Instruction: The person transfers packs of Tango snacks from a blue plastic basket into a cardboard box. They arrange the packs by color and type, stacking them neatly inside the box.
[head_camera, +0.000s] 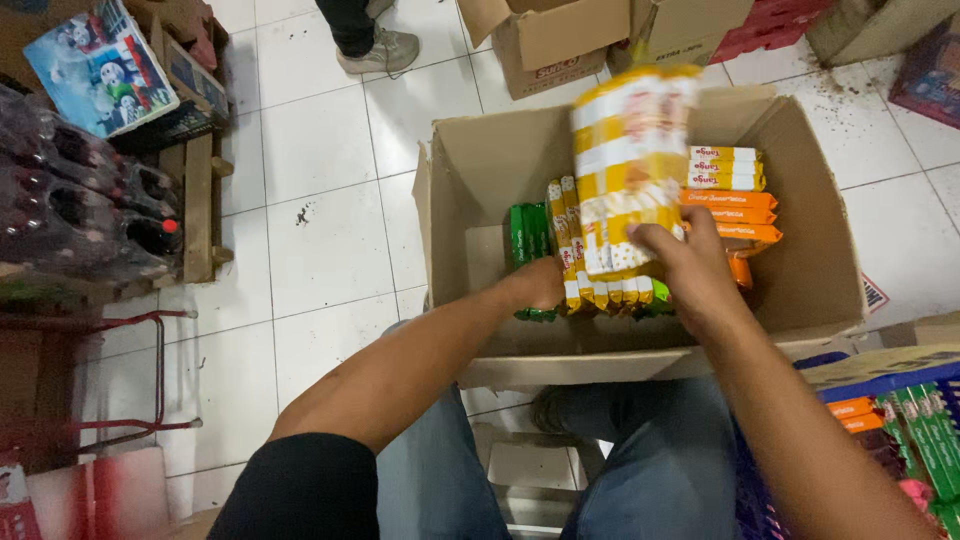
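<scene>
White tiled floor (320, 200) surrounds an open cardboard box (800, 200) at frame centre. The right hand (695, 270) grips a yellow wafer multipack (630, 170), tilted over stacked packs; the left hand (535, 285), fingers hidden, steadies the green packs (528, 235). Best lowered squarely, edges aligned.

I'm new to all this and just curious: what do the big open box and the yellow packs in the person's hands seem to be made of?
The box looks like plain brown corrugated cardboard: matte, with creased flaps and raw edges. The yellow packs, held between the left hand and right hand, seem wrapped in thin glossy plastic film, since light glints off them; blur leaves that open.
</scene>
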